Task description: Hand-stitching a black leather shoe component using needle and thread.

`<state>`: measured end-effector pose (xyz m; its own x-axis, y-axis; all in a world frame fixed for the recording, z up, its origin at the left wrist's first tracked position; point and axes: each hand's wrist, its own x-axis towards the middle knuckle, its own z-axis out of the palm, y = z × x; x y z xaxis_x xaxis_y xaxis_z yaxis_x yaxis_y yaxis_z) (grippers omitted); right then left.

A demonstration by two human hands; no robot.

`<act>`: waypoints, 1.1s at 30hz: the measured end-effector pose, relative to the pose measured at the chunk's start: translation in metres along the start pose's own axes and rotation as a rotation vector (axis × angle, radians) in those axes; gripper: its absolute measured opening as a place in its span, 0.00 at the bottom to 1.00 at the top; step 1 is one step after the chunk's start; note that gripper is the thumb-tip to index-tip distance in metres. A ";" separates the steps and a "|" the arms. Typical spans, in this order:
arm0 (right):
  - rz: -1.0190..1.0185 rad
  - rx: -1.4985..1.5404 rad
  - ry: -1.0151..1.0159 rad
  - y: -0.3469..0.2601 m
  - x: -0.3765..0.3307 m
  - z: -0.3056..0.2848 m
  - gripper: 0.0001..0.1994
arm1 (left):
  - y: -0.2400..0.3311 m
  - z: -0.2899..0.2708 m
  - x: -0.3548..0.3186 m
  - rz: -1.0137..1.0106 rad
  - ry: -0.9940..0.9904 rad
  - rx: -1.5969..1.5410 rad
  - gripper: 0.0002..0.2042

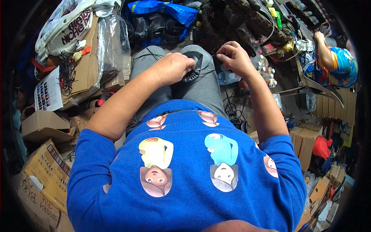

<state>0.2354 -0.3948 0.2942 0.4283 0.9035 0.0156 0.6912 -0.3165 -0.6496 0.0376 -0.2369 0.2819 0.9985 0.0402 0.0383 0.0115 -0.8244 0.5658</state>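
Observation:
Over my lap, my left hand [172, 69] is closed around a small black piece [197, 62] with a ridged lower edge. It looks like part of a shoe, though its kind is not certain. A thin dark cord [206, 70] sticks out from that piece toward the right. My right hand [235, 58] is raised beside my right knee, apart from the black piece. Its fingers are bent, with thumb and forefinger close together; whatever is between them is too small to make out. Grey trousers [193, 94] cover my legs beneath both hands.
Cardboard [85, 62] and a printed sheet [49, 89] lie at the left. A blue bag [162, 11] of black shoes is ahead. Plastic bottles [266, 71] stand right of my knees, near a curved blade-like strip [324, 91]. Another person [336, 63] sits at far right.

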 end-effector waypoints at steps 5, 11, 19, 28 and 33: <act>-0.448 -0.456 -0.224 -0.050 -0.008 -0.003 0.04 | -0.004 0.000 -0.007 0.024 0.031 -0.004 0.04; -0.474 -0.577 -0.279 -0.055 -0.006 0.010 0.05 | -0.005 -0.003 -0.010 0.019 0.020 -0.018 0.04; -0.510 -0.601 -0.288 -0.049 -0.008 0.012 0.02 | -0.005 -0.002 -0.012 0.019 0.027 0.005 0.04; -0.569 -0.506 -0.266 -0.040 -0.007 0.019 0.03 | -0.011 -0.016 -0.039 0.136 0.088 0.251 0.07; -0.472 -0.554 -0.283 -0.009 -0.017 0.001 0.02 | -0.033 -0.044 -0.093 -0.015 0.060 0.367 0.08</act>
<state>0.2213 -0.4070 0.2985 -0.0961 0.9943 -0.0467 0.9852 0.0884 -0.1471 -0.0584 -0.1884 0.2956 0.9932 0.0775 0.0865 0.0554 -0.9706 0.2342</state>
